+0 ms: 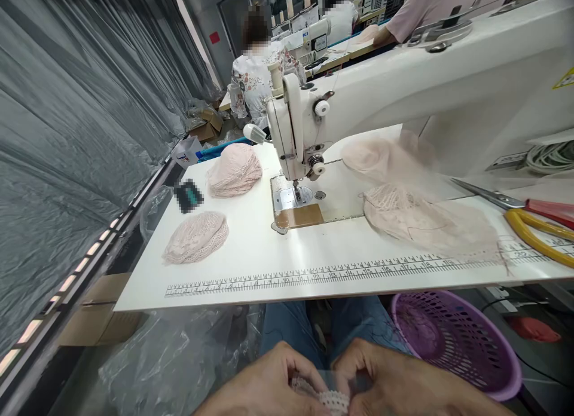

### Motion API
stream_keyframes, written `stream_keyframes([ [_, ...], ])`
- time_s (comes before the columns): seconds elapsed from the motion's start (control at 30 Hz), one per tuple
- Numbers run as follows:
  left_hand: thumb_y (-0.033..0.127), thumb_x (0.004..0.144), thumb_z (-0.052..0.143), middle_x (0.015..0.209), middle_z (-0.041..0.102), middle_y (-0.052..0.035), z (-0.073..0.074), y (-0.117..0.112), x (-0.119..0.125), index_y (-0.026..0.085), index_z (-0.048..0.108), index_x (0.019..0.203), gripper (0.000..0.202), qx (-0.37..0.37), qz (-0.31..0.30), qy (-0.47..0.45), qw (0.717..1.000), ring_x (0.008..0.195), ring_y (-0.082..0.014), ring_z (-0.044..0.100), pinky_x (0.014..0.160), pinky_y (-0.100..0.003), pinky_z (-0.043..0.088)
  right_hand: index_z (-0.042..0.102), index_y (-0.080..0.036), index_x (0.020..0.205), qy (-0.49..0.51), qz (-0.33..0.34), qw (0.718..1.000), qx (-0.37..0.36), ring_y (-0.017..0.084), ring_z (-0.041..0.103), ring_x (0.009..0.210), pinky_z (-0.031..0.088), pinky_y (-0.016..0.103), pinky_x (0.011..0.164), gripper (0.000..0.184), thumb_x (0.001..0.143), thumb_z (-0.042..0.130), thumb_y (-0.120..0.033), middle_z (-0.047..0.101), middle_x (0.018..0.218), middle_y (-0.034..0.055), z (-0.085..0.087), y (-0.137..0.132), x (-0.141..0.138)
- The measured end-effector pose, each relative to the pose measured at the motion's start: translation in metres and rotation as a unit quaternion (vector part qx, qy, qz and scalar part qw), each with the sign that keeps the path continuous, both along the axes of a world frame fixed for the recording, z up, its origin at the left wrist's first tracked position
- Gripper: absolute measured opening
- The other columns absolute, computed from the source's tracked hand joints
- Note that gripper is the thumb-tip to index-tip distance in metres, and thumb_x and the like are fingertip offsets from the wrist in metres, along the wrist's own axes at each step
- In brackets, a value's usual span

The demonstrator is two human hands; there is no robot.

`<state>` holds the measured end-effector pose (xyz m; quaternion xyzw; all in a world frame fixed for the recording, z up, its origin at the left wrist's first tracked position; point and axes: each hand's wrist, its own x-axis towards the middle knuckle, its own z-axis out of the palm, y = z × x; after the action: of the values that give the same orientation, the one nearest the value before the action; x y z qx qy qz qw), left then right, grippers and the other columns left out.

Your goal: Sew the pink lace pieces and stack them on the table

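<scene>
Below table edge | left hand (pixel 264 383), right hand (pixel 394 380) fingers pinch lace strip (pixel 332 399) | purple basket (pixel 493 368): contents unclear

Pale pink lace caps (pixel 196 236) lie on a white table (pixel 251 266) beside a purple perforated basket (pixel 452 338).

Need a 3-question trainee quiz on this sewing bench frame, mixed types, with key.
1. True or false: both hands pinch the lace strip below the table edge.
2. Which lies at the right end of the table? A) scissors B) a hammer C) a cup
3. Fill in: the purple ____ sits under the table, to the right of the person's knees.

Key:
1. True; left hand and right hand meet on the strip, each grip shut on it.
2. A
3. basket
</scene>
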<state>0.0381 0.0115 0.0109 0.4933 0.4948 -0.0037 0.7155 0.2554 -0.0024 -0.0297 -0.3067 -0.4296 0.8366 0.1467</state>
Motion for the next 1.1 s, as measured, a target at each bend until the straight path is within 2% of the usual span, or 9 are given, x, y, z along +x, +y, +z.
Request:
stream_keyframes([
  [0.13, 0.047, 0.057, 0.086, 0.058, 0.055, 0.0025, 0.001, 0.002, 0.003, 0.014, 0.079, 0.074, 0.038, 0.018, -0.003, -0.052, 0.998, 0.054, -0.0071, 0.037, 0.052, -0.022, 0.025, 0.072, -0.014, 0.068, 0.013, 0.002, 1.0, 0.0, 0.009, 0.051, 0.055, 0.042, 0.02, 0.054, 0.044, 0.047, 0.089, -0.049, 0.059, 0.06, -0.003, -0.005, 0.0, 0.005],
  [0.43, 0.045, 0.056, 0.087, 0.068, 0.064, -0.0012, -0.003, 0.004, -0.003, 0.016, 0.079, 0.074, 0.036, 0.008, 0.004, -0.07, 0.998, 0.062, -0.0108, 0.047, 0.056, -0.022, 0.032, 0.078, -0.016, 0.077, 0.048, 0.003, 0.997, 0.052, 0.007, 0.05, 0.056, 0.037, 0.016, 0.049, 0.043, 0.053, 0.087, -0.05, 0.058, 0.065, -0.0025, -0.008, -0.004, 0.029],
  [0.57, 0.042, 0.066, 0.083, 0.073, 0.066, -0.0025, 0.012, 0.002, 0.003, 0.015, 0.079, 0.08, 0.03, 0.0, -0.018, -0.09, 0.996, 0.063, -0.0104, 0.051, 0.058, -0.02, 0.036, 0.076, -0.013, 0.069, 0.084, -0.004, 0.991, 0.105, 0.01, 0.051, 0.054, 0.038, 0.021, 0.052, 0.056, 0.061, 0.076, -0.068, 0.056, 0.058, -0.0007, 0.001, -0.001, 0.026],
  [0.63, 0.042, 0.071, 0.079, 0.08, 0.069, -0.0045, 0.022, 0.002, 0.005, 0.015, 0.079, 0.086, 0.03, -0.021, -0.033, -0.123, 0.992, 0.067, -0.0111, 0.055, 0.063, -0.02, 0.04, 0.075, -0.013, 0.074, 0.089, -0.053, 0.987, 0.125, 0.011, 0.05, 0.049, 0.039, 0.023, 0.05, 0.066, 0.067, 0.063, -0.077, 0.055, 0.056, -0.0006, 0.001, -0.001, 0.014],
  [0.67, 0.041, 0.072, 0.079, 0.081, 0.07, -0.0049, 0.025, 0.003, 0.005, 0.015, 0.079, 0.087, 0.03, -0.023, -0.029, -0.129, 0.991, 0.068, -0.0113, 0.057, 0.065, -0.02, 0.041, 0.075, -0.015, 0.087, 0.079, -0.098, 0.983, 0.136, 0.011, 0.051, 0.052, 0.041, 0.024, 0.052, 0.064, 0.074, 0.059, -0.075, 0.056, 0.061, -0.0008, 0.0, -0.001, 0.006],
  [0.77, 0.04, 0.067, 0.082, 0.075, 0.07, -0.0038, 0.03, 0.009, 0.004, 0.014, 0.078, 0.082, 0.03, -0.004, 0.02, -0.094, 0.995, 0.066, -0.0116, 0.059, 0.063, -0.02, 0.043, 0.061, -0.031, 0.124, 0.067, -0.216, 0.948, 0.225, 0.016, 0.056, 0.084, 0.045, 0.029, 0.075, 0.045, 0.086, 0.06, -0.056, 0.058, 0.094, 0.0015, -0.006, 0.0, -0.016],
  [0.83, 0.039, 0.063, 0.085, 0.067, 0.067, -0.0015, 0.031, 0.015, 0.002, 0.013, 0.076, 0.076, 0.031, 0.002, 0.052, -0.068, 0.996, 0.061, -0.0104, 0.057, 0.061, -0.02, 0.043, 0.053, -0.041, 0.13, 0.082, -0.243, 0.912, 0.319, 0.016, 0.054, 0.088, 0.045, 0.029, 0.076, 0.04, 0.091, 0.058, -0.045, 0.054, 0.102, 0.0016, -0.008, 0.002, -0.023],
  [0.93, 0.035, 0.06, 0.086, 0.058, 0.06, 0.0035, 0.034, 0.023, 0.0, 0.013, 0.075, 0.073, 0.028, -0.001, 0.036, -0.052, 0.998, 0.056, -0.0071, 0.05, 0.063, -0.02, 0.044, 0.054, -0.045, 0.128, 0.078, -0.221, 0.876, 0.422, 0.014, 0.055, 0.081, 0.046, 0.026, 0.067, 0.036, 0.094, 0.056, -0.033, 0.051, 0.101, 0.0016, -0.001, 0.006, -0.022],
  [1.1, 0.028, 0.054, 0.085, 0.057, 0.057, 0.0059, 0.042, 0.032, 0.004, 0.015, 0.074, 0.07, 0.023, -0.001, -0.015, 0.006, 1.0, 0.056, -0.0073, 0.048, 0.061, -0.019, 0.042, 0.068, -0.039, 0.105, -0.021, -0.169, 0.848, 0.502, 0.018, 0.061, 0.093, 0.051, 0.029, 0.076, 0.017, 0.09, 0.06, -0.033, 0.056, 0.105, 0.0028, 0.02, 0.005, -0.013],
])
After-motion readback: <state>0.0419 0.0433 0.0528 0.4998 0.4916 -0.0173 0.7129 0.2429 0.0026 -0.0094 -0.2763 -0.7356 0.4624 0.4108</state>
